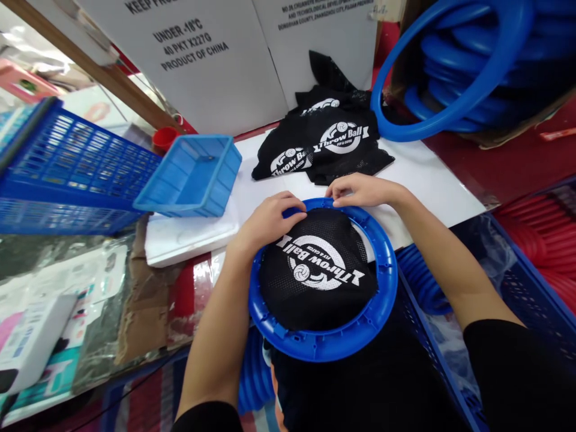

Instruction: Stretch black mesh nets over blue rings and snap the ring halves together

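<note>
One round, hollow-backed blue plastic ring [324,347] lies in front of the person, partly over the near edge of the table and partly above the lap; being circular, it has no long axis. Inside it sits a black mesh fabric disc [318,270], its white "Throw Ball" print upside down to the wearer, the lettering slanting from ten o'clock to four. At two o'clock a pale gap shows between disc and ring.

The left hand [275,222] grasps the rim at eleven o'clock, thumb inward; the right hand [360,189] pinches it at twelve.

Beyond, on the white tabletop [432,180], printed black fabric pieces [330,129] are heaped at twelve o'clock, and a light-blue plastic tray [191,171] stands at ten. Further out are a blue lattice basket [85,162] at ten, tall white printed cartons [207,66] at twelve, a smooth blue ring [490,72] leaning near more blue rings [463,69] at one, and stacked red rings [531,234] at three.
</note>
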`<state>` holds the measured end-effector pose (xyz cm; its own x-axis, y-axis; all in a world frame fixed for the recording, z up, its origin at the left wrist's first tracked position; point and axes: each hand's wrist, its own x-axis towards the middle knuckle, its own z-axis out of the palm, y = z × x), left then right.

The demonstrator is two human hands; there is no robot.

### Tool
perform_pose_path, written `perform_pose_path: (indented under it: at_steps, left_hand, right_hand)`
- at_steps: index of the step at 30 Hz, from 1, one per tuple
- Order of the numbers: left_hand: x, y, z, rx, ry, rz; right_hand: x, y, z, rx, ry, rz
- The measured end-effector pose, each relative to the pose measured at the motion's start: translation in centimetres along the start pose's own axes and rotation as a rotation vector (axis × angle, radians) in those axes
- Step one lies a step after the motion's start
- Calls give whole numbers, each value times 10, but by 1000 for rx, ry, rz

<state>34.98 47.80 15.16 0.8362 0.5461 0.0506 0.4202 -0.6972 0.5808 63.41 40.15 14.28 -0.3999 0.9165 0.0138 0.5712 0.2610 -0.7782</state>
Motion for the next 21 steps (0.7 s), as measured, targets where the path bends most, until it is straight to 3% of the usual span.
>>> perform_pose_path:
  at_steps: [5, 9, 11, 16, 21]
  left_hand:
    - [-13, -6, -10, 252, 111, -108]
    - [-21, -9, -14, 176, 28, -127]
    - [-22, -9, -13, 121, -2, -131]
    - [-10, -8, 0, 41, 193, -109]
    - [2, -16, 17, -80, 212, -175]
  right_hand:
    - [-2, -2, -1, -44, 159, 4]
    - [-4, -3, -5, -136, 225, -18]
    - [-6, -1, -7, -158, 204, 6]
    - [-10, 3, -5, -207, 44, 26]
    - [-11, 4, -2, -229, 17, 34]
